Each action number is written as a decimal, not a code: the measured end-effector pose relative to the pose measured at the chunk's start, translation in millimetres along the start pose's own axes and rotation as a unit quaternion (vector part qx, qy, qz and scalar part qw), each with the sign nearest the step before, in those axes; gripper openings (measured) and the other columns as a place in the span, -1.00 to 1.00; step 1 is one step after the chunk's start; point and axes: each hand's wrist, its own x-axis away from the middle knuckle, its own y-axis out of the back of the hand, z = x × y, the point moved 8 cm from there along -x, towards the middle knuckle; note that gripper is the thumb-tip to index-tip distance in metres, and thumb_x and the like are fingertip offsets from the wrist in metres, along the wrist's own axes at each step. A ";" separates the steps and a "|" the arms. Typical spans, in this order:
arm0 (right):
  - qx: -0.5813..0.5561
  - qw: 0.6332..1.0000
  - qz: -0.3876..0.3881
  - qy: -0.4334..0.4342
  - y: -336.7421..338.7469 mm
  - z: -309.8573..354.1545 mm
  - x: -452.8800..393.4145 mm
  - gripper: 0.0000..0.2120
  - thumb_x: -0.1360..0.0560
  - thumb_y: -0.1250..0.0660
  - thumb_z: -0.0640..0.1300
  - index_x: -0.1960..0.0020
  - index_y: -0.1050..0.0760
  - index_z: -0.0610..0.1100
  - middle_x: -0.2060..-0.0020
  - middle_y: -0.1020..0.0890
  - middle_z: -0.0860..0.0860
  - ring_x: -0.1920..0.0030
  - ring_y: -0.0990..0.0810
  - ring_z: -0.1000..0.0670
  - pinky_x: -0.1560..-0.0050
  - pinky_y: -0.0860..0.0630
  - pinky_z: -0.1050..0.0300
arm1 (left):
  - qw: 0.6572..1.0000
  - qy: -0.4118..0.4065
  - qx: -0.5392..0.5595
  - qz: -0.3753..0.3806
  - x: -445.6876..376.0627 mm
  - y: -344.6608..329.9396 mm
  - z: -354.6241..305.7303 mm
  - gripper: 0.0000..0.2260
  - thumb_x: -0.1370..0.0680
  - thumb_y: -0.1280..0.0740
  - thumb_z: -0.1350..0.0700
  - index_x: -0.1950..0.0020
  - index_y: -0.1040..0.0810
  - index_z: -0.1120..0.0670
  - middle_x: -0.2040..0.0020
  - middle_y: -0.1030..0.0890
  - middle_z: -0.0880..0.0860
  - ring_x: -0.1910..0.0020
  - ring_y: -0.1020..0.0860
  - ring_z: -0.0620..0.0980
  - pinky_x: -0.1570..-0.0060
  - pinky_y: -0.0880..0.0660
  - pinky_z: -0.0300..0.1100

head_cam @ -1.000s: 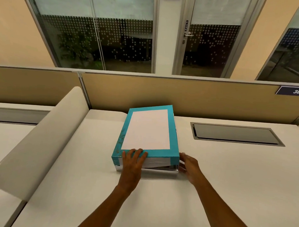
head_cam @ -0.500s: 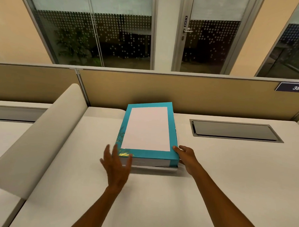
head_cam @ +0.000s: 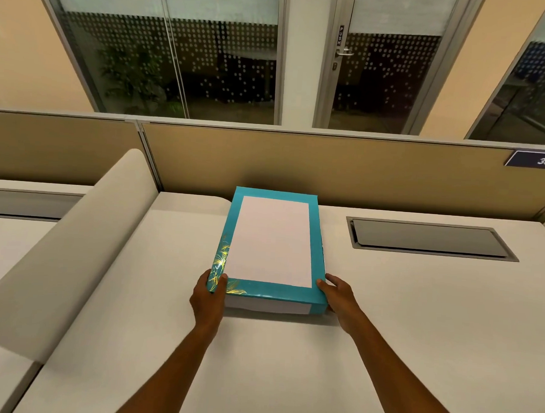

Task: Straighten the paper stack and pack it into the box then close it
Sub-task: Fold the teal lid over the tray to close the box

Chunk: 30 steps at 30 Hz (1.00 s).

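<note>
A teal box (head_cam: 315, 239) with gold leaf print and a white panel on its lid lies flat in the middle of the white desk (head_cam: 258, 361). The lid sits down over the box. A pale strip shows along its near side under the lid; I cannot tell whether that is paper or the box wall. My left hand (head_cam: 207, 297) grips the near left corner, thumb on the lid. My right hand (head_cam: 337, 295) holds the near right corner, fingers along the side.
A tan partition (head_cam: 329, 168) runs behind the box. A grey cable hatch (head_cam: 429, 238) is set in the desk to the right. A curved white divider (head_cam: 69, 244) rises on the left, with another desk beyond it.
My left hand lifted off the lid's near edge, swung out to the left, and now grips the near left corner. The lid has come down flatter. My right hand stayed at the right corner.
</note>
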 end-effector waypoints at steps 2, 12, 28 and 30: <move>0.041 0.999 -0.008 0.016 -0.9 3.9 -1.0 -0.42 -0.56 -0.28 0.00 -0.52 -0.20 -0.07 -0.29 -0.51 -0.12 -0.21 -0.53 -0.11 -0.16 -0.58 -0.08 | 1.000 -0.001 -0.017 0.014 -7.3 -0.7 3.0 -0.66 -0.54 -0.35 0.03 -0.28 -0.48 0.10 -0.06 -0.61 0.11 -0.04 -0.64 0.17 0.06 -0.63 0.00; 0.435 0.874 -0.064 0.207 -32.6 55.3 -20.1 -0.30 -0.59 -0.07 0.19 -0.58 0.15 -0.04 -0.59 0.10 -0.01 -0.58 0.00 -0.12 -0.54 -0.03 -0.09 | 0.864 -0.186 -0.426 0.196 -64.5 -55.0 -26.0 -0.45 -0.60 -0.18 -0.07 -0.55 -0.11 0.03 -0.60 0.02 0.10 -0.56 -0.04 0.18 -0.49 -0.13 0.10; 0.511 0.822 -0.087 0.235 -59.1 77.0 -63.0 -0.24 -0.53 0.00 0.33 -0.57 0.03 -0.10 -0.59 0.01 -0.05 -0.58 0.05 -0.13 -0.55 0.03 -0.13 | 0.811 -0.232 -0.494 0.212 -87.5 -96.4 -25.4 -0.41 -0.59 0.01 -0.23 -0.56 -0.08 0.03 -0.60 0.02 0.08 -0.58 0.04 0.13 -0.50 -0.01 0.13; 0.532 0.812 -0.086 0.224 -60.3 80.4 -68.3 -0.21 -0.52 0.02 0.36 -0.57 0.07 -0.08 -0.59 0.05 -0.05 -0.58 0.08 -0.14 -0.54 0.08 -0.15 | 0.805 -0.228 -0.506 0.210 -89.9 -100.9 -26.2 -0.31 -0.51 0.11 -0.32 -0.56 -0.04 0.01 -0.60 0.06 0.08 -0.58 0.07 0.12 -0.50 0.03 0.13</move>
